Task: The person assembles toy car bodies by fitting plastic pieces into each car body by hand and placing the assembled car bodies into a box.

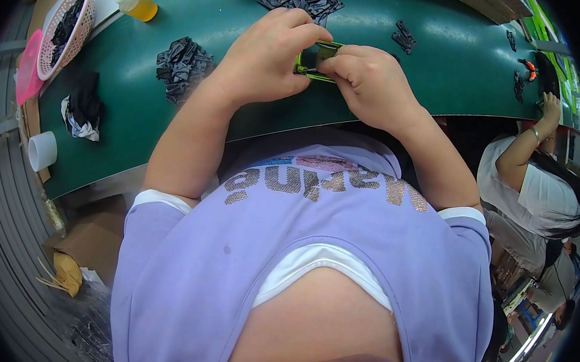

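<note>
My left hand (268, 55) and my right hand (367, 82) meet over the green belt (194, 107), both gripping a small yellow-green rectangular frame part (317, 60). The fingers of both hands wrap its ends, so most of it is hidden. A pile of small black parts (182, 66) lies on the belt to the left of my left hand. Another heap of black parts (302, 0) lies just beyond my hands.
A pink basket (66, 27) with black pieces, a yellow squeeze bottle (137, 5), a black-and-white cloth (83, 109) and a white cup (42, 150) sit at the left. Loose black parts (404, 38) lie further right. Another person (539, 178) works at the right.
</note>
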A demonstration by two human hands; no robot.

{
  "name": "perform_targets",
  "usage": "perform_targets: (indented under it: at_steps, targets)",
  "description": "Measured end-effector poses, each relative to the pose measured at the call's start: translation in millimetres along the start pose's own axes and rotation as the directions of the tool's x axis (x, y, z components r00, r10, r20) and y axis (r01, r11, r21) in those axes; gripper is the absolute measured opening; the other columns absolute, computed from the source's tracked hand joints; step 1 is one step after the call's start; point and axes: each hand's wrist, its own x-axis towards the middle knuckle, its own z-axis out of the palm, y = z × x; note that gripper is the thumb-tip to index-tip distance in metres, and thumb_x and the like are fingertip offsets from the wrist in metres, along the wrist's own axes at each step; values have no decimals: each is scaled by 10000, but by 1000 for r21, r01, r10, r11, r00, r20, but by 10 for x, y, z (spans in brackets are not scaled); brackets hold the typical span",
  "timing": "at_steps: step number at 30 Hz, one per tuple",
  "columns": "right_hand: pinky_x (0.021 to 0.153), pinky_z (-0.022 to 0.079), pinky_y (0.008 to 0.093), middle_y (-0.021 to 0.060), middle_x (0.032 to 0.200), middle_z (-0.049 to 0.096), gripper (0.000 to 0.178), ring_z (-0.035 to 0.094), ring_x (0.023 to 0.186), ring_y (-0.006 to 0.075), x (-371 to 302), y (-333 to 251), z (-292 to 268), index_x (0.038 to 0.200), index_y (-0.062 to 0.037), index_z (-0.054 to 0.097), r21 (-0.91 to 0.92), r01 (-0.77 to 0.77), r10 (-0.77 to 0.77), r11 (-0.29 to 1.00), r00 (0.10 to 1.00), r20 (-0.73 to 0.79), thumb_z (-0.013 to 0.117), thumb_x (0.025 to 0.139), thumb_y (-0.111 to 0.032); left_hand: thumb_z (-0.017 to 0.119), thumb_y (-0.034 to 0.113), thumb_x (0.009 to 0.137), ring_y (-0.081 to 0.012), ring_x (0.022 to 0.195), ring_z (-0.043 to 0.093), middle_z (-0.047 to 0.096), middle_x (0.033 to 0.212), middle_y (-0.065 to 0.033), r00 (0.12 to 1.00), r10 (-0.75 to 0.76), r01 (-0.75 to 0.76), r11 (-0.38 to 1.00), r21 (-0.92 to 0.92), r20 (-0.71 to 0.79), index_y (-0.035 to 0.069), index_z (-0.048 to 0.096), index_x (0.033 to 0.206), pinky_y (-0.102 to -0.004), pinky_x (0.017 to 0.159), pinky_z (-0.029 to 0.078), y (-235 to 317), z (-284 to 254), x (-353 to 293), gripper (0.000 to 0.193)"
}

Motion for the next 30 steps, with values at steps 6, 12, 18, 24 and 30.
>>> perform_targets:
  at_steps: [6, 12, 18, 24, 30]
  targets:
    - [737, 527, 444, 125, 854, 689, 143, 668, 842, 334, -1, 18, 23, 888, -40, 704, 55, 9, -8, 998, 1000, -15, 594, 805, -1, 752, 51, 612, -314, 995, 579, 617, 1014, -79, 999, -33, 33, 999, 0, -16, 82, 666, 1036, -405, 843, 499, 50, -8, 27, 434]
    - [723, 516, 453, 132, 841, 694, 139, 668, 836, 346, 11, -56, -20, 973, -50, 609, 134, -123, 122, 983, 992, 17, 580, 844, -7, 763, 99, 633, -267, 987, 580, 651, 1052, -26, 999, 2, -6, 993, 118, 35, 99, 724, 767, -375, 814, 524, 71, 33, -8, 140]
    - [731, 516, 461, 142, 870, 695, 196, 667, 843, 355, 9, -2, -66, 1033, -53, 600, 145, -174, 159, 974, 981, 110, 631, 840, -62, 764, 107, 633, -264, 982, 581, 667, 1058, -20, 1000, -2, 1, 995, 100, 16, 96, 726, 712, -370, 800, 526, 88, 55, -15, 88]
    - [786, 507, 443, 126, 850, 649, 147, 626, 849, 345, -24, 15, 12, 821, -38, 672, -26, 12, -11, 1000, 998, 61, 735, 759, -156, 755, 108, 636, -290, 984, 580, 662, 1032, -60, 999, -25, 21, 996, 91, 46, 82, 685, 674, -397, 801, 505, 169, -19, -43, 83]
    - [752, 535, 416, 83, 806, 640, 92, 634, 841, 310, 7, 99, 100, 684, -98, 659, -58, 105, -103, 993, 994, 40, 676, 728, -177, 747, 70, 623, -354, 987, 576, 650, 1056, -138, 999, 27, -27, 1000, 13, 42, 54, 652, 687, -437, 854, 463, 189, 32, 38, 116]
